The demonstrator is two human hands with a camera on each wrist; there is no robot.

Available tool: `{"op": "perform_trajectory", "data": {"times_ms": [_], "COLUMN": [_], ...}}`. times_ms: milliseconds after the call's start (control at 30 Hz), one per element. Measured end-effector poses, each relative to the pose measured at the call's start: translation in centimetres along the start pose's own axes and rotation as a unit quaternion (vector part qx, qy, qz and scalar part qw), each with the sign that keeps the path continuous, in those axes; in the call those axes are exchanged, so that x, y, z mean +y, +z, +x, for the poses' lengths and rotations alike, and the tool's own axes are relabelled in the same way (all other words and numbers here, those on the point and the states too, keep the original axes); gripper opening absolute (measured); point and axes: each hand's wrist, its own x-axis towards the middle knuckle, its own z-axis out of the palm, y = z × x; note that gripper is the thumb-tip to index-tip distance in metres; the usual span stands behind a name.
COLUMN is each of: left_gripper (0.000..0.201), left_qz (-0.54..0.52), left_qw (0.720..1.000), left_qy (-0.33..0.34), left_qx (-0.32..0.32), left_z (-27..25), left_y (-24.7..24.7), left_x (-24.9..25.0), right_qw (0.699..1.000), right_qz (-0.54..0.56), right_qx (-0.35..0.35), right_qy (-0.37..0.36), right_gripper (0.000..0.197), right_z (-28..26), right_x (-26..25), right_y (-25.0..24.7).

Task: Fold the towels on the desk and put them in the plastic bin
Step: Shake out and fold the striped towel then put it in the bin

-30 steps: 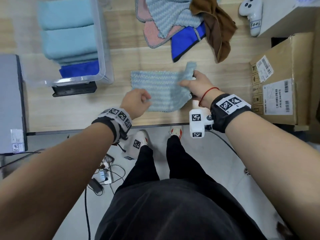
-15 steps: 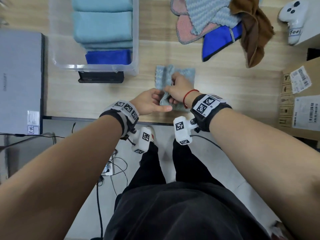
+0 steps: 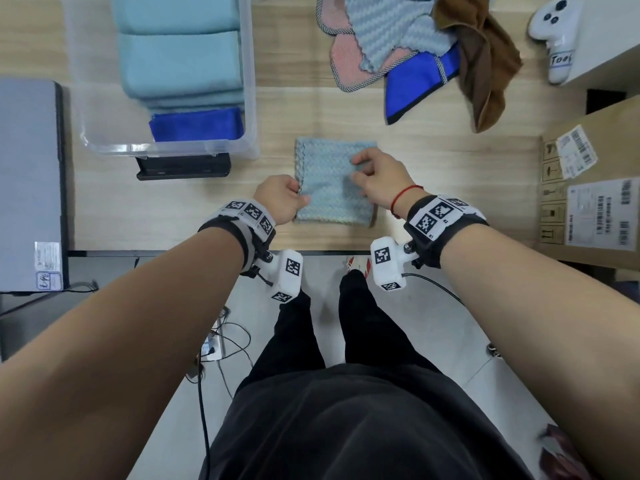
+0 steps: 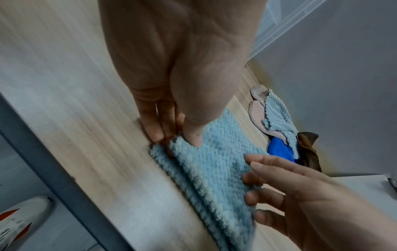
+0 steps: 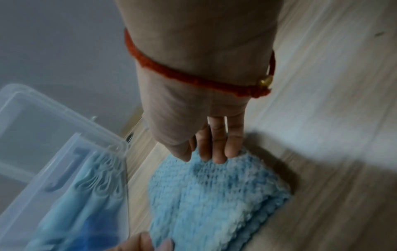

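A light-blue ribbed towel lies folded into a narrow rectangle near the desk's front edge. My left hand pinches its left edge; the left wrist view shows the thumb on top and the fingers tucked under the edge. My right hand rests on the towel's right half with fingers nearly straight, fingertips pressing the cloth. The clear plastic bin stands at the back left and holds folded teal towels and a dark blue one. Unfolded towels are heaped at the back.
A brown cloth hangs off the heap's right side. A cardboard box blocks the right edge and a white controller sits behind it. A grey device lies far left. A black object sits before the bin.
My right hand carried the towel's right edge over to the left, halving its width. It has let go and now lies flat on the folded towel; my left hand holds the left edge.
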Motion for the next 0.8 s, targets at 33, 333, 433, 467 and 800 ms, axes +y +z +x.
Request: {"op": "perform_trajectory", "data": {"times_ms": [33, 333, 433, 467, 800], "left_gripper": [0.045, 0.043, 0.039, 0.037, 0.028], "left_qz": [0.004, 0.073, 0.101, 0.107, -0.100], "left_qw": [1.000, 0.994, 0.991, 0.992, 0.994], "left_qy": [-0.002, -0.010, -0.022, -0.026, -0.037], "left_qx": [0.009, 0.077, 0.083, 0.062, 0.037], "left_z": [0.0, -1.8, -2.4, -2.4, -3.7], "left_y": [0.1, 0.2, 0.6, 0.8, 2.2], "left_x": [0.1, 2.0, 2.4, 2.5, 2.8], "right_qw": [1.000, 0.968, 0.959, 0.953, 0.918], "right_qz": [0.004, -0.203, -0.226, -0.238, -0.325], "right_qx": [0.007, -0.028, -0.006, 0.013, -0.025], "right_qy": [-0.002, -0.144, -0.168, -0.187, -0.227], "right_gripper": [0.023, 0.043, 0.044, 0.043, 0.072], "right_z": [0.0, -1.2, -1.7, -2.0, -4.4], "right_x": [0.3, 2.2, 2.2, 2.0, 2.9], "right_y": [-0.2, 0.1, 0.3, 0.4, 2.4]}}
